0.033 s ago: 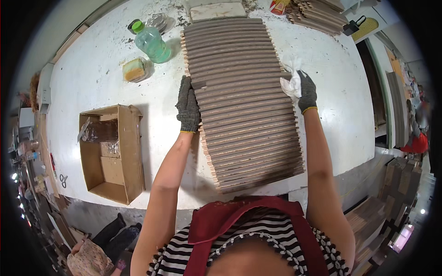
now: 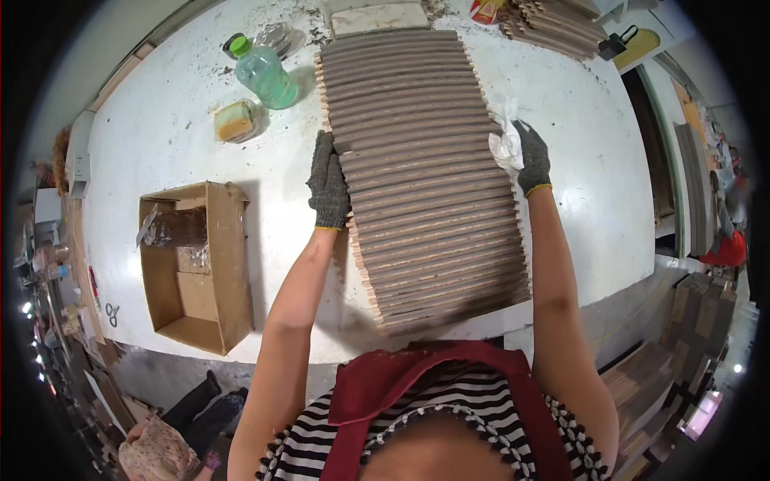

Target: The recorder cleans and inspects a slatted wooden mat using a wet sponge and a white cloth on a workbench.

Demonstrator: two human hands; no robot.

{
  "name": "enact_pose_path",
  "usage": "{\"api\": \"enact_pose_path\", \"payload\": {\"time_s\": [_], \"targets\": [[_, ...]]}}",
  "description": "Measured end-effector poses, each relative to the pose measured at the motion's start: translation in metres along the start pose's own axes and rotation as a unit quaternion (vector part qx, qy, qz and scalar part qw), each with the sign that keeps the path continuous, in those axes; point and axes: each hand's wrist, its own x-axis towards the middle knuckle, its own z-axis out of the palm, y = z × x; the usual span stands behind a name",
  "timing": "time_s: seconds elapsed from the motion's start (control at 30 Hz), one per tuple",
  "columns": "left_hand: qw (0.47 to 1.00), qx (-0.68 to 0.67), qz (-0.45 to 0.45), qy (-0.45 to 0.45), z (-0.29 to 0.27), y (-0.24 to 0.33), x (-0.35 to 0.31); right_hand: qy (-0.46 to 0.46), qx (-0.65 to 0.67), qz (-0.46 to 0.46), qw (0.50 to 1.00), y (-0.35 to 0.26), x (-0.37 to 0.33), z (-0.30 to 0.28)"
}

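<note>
A long row of narrow grey-brown wooden strips (image 2: 433,184) lies packed side by side on the white table, with uneven pale ends along both sides. My left hand (image 2: 327,183), in a dark grey knit glove, rests against the row's left edge with its fingers stretched out flat and holding nothing. At the right edge, my right hand (image 2: 534,160) wears a matching glove and is closed on a crumpled white cloth (image 2: 505,151). The cloth touches the strip ends there. What the right fingertips do behind the cloth is hidden.
An open cardboard box (image 2: 233,272) holding clear wrapping stands left. Beyond it are a yellowish block (image 2: 235,122) and a green-capped bottle (image 2: 269,80). A pale block (image 2: 379,20) borders the row's far end. More strips (image 2: 549,28) lie far right; scissors (image 2: 112,314) lie far left.
My right hand and the cloth have shifted very slightly. A small dark uneven spot in the strips near my left fingertips no longer shows. My left hand stays in place.
</note>
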Motion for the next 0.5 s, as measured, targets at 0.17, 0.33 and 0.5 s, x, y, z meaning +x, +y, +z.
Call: {"api": "enact_pose_path", "payload": {"time_s": [0.17, 0.33, 0.5], "targets": [[1.000, -0.003, -0.006, -0.004, -0.004, -0.001, -0.001, -0.073, 0.343, 0.177, 0.920, -0.052, 0.007, -0.019], [1.000, -0.012, -0.019, 0.007, -0.011, -0.002, -0.002, 0.092, 0.193, 0.130, 0.968, -0.100, -0.003, -0.041], [0.999, -0.022, -0.032, 0.011, -0.008, -0.007, 0.000, 0.064, -0.156, -0.007, 0.986, -0.153, -0.034, 0.001]]}}
